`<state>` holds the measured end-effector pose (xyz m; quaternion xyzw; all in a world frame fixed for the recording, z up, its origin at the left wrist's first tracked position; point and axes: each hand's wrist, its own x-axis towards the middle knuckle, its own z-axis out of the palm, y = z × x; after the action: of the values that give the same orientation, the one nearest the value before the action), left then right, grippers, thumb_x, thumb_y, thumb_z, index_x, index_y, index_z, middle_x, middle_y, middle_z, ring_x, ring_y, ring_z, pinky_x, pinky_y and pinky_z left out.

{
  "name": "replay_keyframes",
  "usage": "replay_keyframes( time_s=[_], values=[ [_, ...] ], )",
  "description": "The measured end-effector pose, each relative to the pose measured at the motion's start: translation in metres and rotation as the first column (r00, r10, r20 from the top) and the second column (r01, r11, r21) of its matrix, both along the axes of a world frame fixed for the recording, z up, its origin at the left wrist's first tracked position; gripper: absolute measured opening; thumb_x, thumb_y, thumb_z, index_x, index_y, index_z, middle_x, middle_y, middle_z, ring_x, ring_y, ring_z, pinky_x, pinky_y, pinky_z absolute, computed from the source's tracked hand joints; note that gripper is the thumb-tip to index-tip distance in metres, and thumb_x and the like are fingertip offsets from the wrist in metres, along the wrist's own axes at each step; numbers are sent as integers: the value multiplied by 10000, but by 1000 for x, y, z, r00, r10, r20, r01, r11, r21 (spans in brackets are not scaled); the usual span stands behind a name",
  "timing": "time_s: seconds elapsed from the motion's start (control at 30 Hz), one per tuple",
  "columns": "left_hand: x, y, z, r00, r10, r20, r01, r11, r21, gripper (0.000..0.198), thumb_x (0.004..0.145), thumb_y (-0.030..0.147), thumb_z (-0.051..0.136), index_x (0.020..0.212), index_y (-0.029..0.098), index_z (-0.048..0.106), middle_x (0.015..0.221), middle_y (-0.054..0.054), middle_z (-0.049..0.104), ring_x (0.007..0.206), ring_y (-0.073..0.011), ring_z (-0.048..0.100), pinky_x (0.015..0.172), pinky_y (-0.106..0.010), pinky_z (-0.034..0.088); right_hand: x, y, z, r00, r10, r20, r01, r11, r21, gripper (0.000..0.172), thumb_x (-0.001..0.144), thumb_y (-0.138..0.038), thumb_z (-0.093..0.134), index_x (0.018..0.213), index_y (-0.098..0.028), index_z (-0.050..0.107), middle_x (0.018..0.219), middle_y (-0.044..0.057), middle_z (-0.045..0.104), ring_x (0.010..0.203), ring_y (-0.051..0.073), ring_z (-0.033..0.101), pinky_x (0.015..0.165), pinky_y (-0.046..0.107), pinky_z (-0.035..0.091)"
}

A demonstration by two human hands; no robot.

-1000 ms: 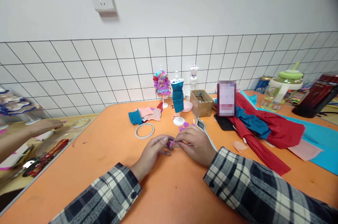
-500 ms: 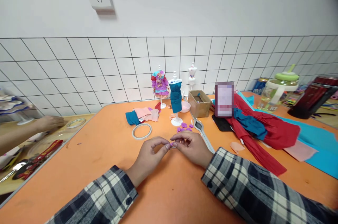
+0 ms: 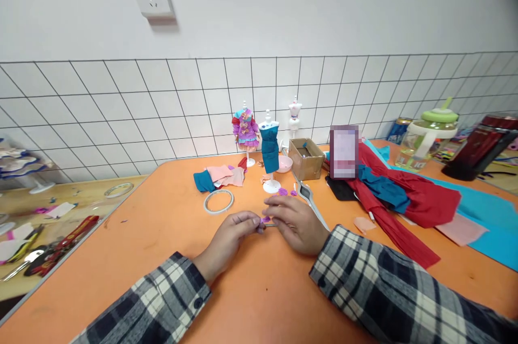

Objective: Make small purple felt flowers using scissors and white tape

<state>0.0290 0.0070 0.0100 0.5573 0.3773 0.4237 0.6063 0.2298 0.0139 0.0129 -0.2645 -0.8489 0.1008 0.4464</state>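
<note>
My left hand [image 3: 232,238] pinches a small purple piece [image 3: 265,220] low over the orange table [image 3: 162,257]. Close on its right, my right hand [image 3: 297,222] has its fingers bent around a thin, rod-like item that reaches toward the piece; its exact shape is too small to tell. Purple scraps [image 3: 283,191] lie just behind my right hand. Beyond them stands a small dress form in teal cloth [image 3: 270,148]. A roll of white tape [image 3: 219,202] rests behind my left hand.
Behind are a dressed purple doll form [image 3: 246,129], a bare white form [image 3: 294,114], a cardboard box [image 3: 306,159], a pink bowl [image 3: 285,164] and cloth scraps [image 3: 220,174]. Rightward are a phone [image 3: 343,152], red cloth [image 3: 429,201], a green-lidded bottle [image 3: 418,141] and a dark red flask [image 3: 477,149].
My right hand has opened its fingers a little and drawn slightly away from my left fingertips, showing more of the purple piece. Another person's arm has left the far left.
</note>
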Motion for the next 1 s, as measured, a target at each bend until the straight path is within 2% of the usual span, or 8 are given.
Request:
replay_keyframes(
  time_s=[0.1,0.2,0.3,0.47,0.63,0.83,0.9,1.0],
  values=[
    [0,1,0,991,34,-131,-23,996,83,184,779,312,634,715,146,683,723,-36,657,766,-182,586,797,-303,442,-3,1,-1,994,-55,-89,47,995,-90,268,915,-199,451,1094,-232,647,1119,78,652,1075,192,582,943,369,450],
    [1,1,0,978,50,-204,-22,990,138,203,780,327,629,710,144,680,719,-33,652,746,-177,574,770,-292,440,-6,2,-4,998,-46,-50,41,994,-105,178,882,-220,535,955,-231,697,1070,64,666,1012,182,605,919,356,460],
    [1,1,-1,977,56,-205,-26,989,145,203,787,324,622,720,141,679,736,-39,660,768,-183,579,780,-293,442,-7,3,-5,998,-67,-3,66,997,-47,135,841,-223,604,932,-234,703,1119,69,648,1043,194,590,910,361,460],
    [-2,3,-3,987,-5,-160,23,994,109,212,807,331,612,762,137,686,757,-39,665,779,-177,585,783,-279,442,-6,3,-4,991,-110,80,106,993,52,134,852,-208,593,931,-233,698,1175,74,627,1087,208,567,912,393,446],
    [-1,3,-2,965,20,-261,26,984,174,282,807,383,603,683,138,664,685,-23,630,698,-158,551,712,-257,429,-6,4,-5,986,-119,119,114,992,46,149,835,-184,602,936,-237,697,1204,67,607,1117,198,548,940,378,435],
    [0,3,-3,973,-7,-232,46,986,162,310,808,414,589,672,141,644,681,-27,631,710,-168,560,728,-269,438,-5,5,-7,977,-108,183,104,994,32,178,822,-163,593,963,-233,675,1240,68,584,1144,217,520,957,403,403],
    [0,4,-3,976,-10,-216,46,986,162,308,806,411,595,666,142,643,680,-26,632,708,-164,562,735,-269,441,-5,7,-8,982,-90,164,96,995,-27,180,808,-161,604,967,-219,666,1183,71,607,1101,209,537,935,385,415],
    [-2,4,-2,977,5,-214,32,985,170,306,795,419,612,681,140,664,689,-33,643,714,-169,574,742,-276,454,-7,9,-9,991,-85,107,97,989,-115,101,792,-167,621,879,-193,665,992,57,649,946,183,575,849,337,445]
  ],
)
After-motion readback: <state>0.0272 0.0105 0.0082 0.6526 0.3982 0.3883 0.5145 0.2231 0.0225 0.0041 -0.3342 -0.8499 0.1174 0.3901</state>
